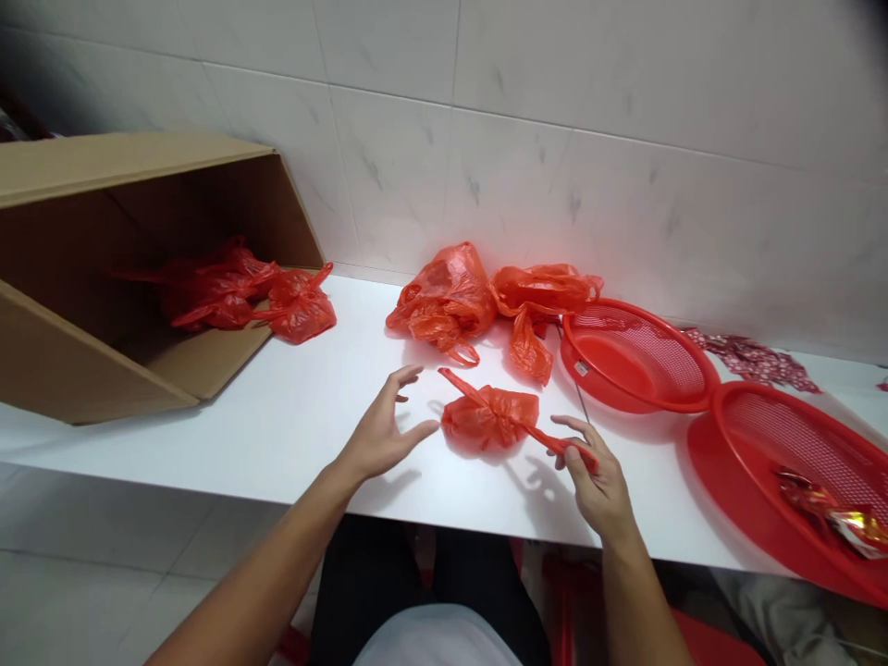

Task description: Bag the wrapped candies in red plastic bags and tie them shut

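A small knotted red plastic bag [489, 417] lies on the white counter [291, 416] in front of me. My right hand [595, 472] pinches one of its twisted handle ends between thumb and fingers. My left hand [385, 427] hovers just left of the bag with its fingers spread and nothing in them. The bag's other handle end points up and left toward that hand.
A cardboard box [90, 277] lies on its side at the left, with several tied red bags [228, 289] inside and at its mouth. Loose red bags [486, 301] sit by the tiled wall. Two red mesh baskets [642, 356] [783, 481] stand at right, the nearer holding wrapped sweets [832, 518].
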Demonstrator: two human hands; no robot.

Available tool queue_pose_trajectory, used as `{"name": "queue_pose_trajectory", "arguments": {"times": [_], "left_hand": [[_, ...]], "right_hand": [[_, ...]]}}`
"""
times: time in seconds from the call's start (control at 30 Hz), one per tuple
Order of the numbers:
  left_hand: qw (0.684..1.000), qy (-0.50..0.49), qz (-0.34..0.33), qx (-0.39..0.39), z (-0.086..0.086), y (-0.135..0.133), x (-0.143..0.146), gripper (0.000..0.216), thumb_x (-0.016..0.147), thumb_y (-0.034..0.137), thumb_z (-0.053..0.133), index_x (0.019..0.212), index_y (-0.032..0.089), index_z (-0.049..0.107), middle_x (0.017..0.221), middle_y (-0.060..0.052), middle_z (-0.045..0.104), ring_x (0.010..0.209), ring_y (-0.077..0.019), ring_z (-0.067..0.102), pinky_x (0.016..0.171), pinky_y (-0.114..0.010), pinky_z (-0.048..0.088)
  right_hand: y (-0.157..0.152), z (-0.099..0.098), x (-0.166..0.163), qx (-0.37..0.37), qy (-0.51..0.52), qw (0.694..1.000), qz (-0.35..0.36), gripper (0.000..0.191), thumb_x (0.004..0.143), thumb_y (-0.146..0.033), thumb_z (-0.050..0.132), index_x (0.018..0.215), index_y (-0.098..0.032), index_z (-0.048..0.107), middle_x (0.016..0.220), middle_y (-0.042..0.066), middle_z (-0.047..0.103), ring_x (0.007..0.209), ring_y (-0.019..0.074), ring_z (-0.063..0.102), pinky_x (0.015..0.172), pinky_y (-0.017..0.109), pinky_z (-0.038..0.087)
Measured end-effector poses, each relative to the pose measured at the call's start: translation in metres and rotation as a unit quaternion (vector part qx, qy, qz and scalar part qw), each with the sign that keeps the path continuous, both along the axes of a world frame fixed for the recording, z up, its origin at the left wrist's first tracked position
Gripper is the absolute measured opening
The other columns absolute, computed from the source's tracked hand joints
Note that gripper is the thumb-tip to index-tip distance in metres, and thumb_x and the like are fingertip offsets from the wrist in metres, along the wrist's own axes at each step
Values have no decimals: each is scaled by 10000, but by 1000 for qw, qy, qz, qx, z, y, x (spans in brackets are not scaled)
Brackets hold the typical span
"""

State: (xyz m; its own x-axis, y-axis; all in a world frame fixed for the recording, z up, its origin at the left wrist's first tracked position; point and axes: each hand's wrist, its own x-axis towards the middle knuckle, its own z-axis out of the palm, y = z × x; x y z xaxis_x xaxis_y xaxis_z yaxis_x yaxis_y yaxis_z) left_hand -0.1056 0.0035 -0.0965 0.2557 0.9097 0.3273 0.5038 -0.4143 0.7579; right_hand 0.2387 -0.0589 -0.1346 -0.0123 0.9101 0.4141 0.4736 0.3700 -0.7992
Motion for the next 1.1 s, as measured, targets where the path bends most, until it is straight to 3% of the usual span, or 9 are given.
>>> {"name": "queue_pose_trajectory", "arguments": {"times": [0.2,0.3,0.43,0.6,0.67,0.77,0.87,0.97,1.1], "left_hand": [[972,173,-71,143,-13,9,71,1157,672,638,886,1624,285,331,1746,-171,141,1584,-498,115,1254,-698,182],[961,230,-102,116,-22,20,99,928,729,420,891,1546,277,475,1643,-168,404,1483,-469,371,1193,-656,327],[963,245,-101,45,-28,29,99,432,778,68,652,1185,196,720,1149,-127,740,1085,-324,668,993,-474,511],[980,188,-46,-40,6,32,27,274,752,87,534,913,227,707,877,-37,732,846,-259,676,776,-375,537],[979,170,60,-96,36,36,-23,248,780,151,576,972,232,712,881,-34,736,828,-275,682,766,-403,538],[913,182,364,40,80,39,-97,639,720,309,791,1324,180,623,1296,-154,665,1220,-498,573,987,-657,449],[869,150,443,161,96,41,-136,1112,727,584,839,1621,202,299,1737,-157,126,1520,-624,65,1144,-808,157],[899,153,373,171,63,44,-116,992,813,673,734,1604,205,361,1762,-99,-62,1560,-571,-27,1238,-729,70],[953,243,177,35,-31,27,-32,854,859,546,693,1556,115,451,1753,-216,22,1583,-532,75,1257,-654,216]], "right_hand": [[12,11,-29,8,31,998,52,338,1059,-404,473,937,-207,719,1436,158,587,1063,263,668,828,409,601],[9,12,-32,28,22,995,91,314,1048,-392,492,930,-213,721,1454,153,572,1086,279,652,854,440,596],[4,5,-6,57,-2,997,55,270,1010,-427,553,1004,-229,735,1414,158,594,1140,324,656,914,496,577],[-4,-33,32,-78,34,995,-43,400,999,-544,548,849,-215,718,1266,155,700,1135,331,690,753,393,615],[-8,-52,36,-142,54,986,-62,466,988,-598,542,813,-203,715,1202,150,735,958,289,734,696,369,616],[-12,-76,31,-158,49,980,-115,481,943,-642,584,824,-198,723,1119,141,762,869,276,736,718,388,620],[-7,-83,24,-161,45,975,-144,443,911,-641,622,935,-212,729,1007,116,765,826,281,729,717,416,623],[11,-66,23,-237,80,964,-89,468,911,-644,617,1097,-218,673,1030,107,739,739,247,719,646,398,616],[58,-18,24,-261,80,962,-28,737,901,-604,654,1507,-258,417,1433,199,571,773,211,736,708,411,624]]}}
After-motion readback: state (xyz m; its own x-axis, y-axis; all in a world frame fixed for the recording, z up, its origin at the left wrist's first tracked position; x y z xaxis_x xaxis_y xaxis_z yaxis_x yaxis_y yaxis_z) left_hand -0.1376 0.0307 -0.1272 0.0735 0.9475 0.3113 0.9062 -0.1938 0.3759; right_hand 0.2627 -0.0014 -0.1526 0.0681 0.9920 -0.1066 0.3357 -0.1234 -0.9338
